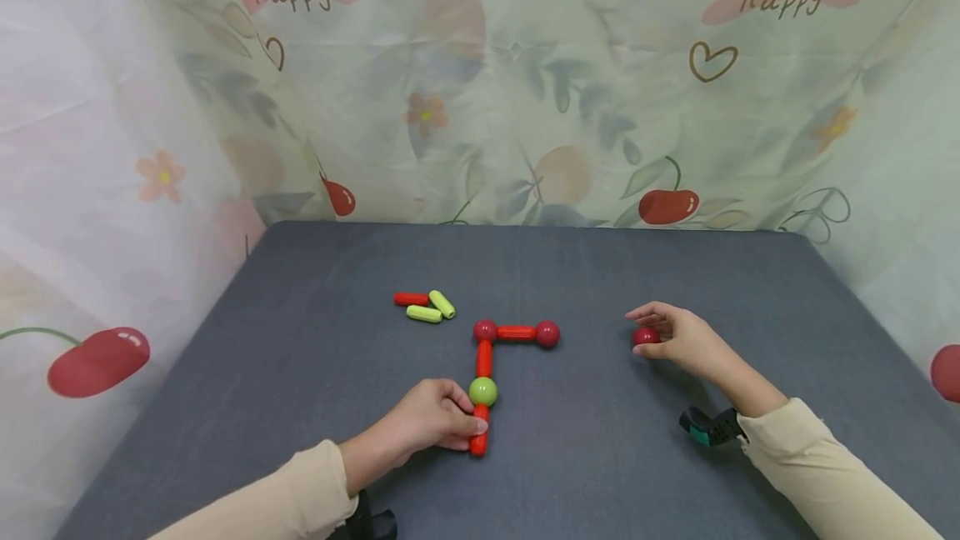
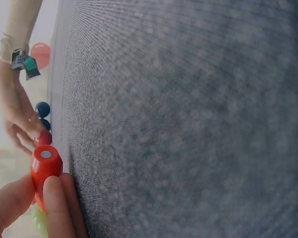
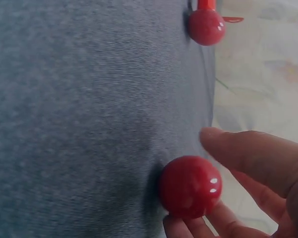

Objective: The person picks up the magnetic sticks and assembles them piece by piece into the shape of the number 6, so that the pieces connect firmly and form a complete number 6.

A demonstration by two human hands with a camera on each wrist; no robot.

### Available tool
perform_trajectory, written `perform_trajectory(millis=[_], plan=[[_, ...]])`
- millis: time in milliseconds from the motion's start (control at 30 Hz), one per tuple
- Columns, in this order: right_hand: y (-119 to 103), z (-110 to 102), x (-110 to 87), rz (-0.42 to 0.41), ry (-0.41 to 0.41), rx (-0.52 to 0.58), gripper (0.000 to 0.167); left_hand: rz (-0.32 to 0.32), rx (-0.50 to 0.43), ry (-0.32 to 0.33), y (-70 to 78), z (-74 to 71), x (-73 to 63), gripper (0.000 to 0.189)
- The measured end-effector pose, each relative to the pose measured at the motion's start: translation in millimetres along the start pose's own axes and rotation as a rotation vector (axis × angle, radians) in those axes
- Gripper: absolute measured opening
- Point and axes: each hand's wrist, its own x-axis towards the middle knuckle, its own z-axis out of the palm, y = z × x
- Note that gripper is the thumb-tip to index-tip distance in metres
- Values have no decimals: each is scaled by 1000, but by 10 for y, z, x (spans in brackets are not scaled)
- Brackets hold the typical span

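In the head view my left hand point(image 1: 437, 417) pinches the lower red rod point(image 1: 479, 432) between thumb and fingers. A pale magnetic-looking tip shows on the end of this rod point(image 2: 46, 154) in the left wrist view. Above it come a green ball point(image 1: 483, 392), another red rod point(image 1: 483, 359), a red corner ball point(image 1: 485, 331), a sideways red rod point(image 1: 516, 332) and an end red ball point(image 1: 547, 333). On the right, my right hand point(image 1: 686, 342) curves loosely about a loose red ball point(image 3: 190, 187), thumb held a little off it, fingers at its far side.
Behind the joined pieces lie a loose red rod point(image 1: 411, 299) and two yellow-green rods point(image 1: 424, 314). Dark balls point(image 2: 42, 109) show near the right hand in the left wrist view. A printed curtain point(image 1: 517, 107) stands along the back table edge.
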Motion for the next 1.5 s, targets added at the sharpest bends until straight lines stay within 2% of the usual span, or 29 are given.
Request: perform_trajectory(millis=[167,467,833,1167,1300,1500], plan=[[43,34,-26,-13,-21,-35,42,-6,9,1,5,1,-1,28],[85,51,-21,3,4,-67,31,-20,22,0,26,0,-11,29],[34,58,-64,21,13,-49,32,-24,26,2,9,6,-2,29],[-269,168,-184,-22,7,0,37,-23,30,7,4,11,2,30],[-433,253,-233,-49,-2,-1,37,-17,28,6,11,10,-2,29],[-641,408,-310,-96,-5,66,35,-12,22,4,13,8,-2,29]])
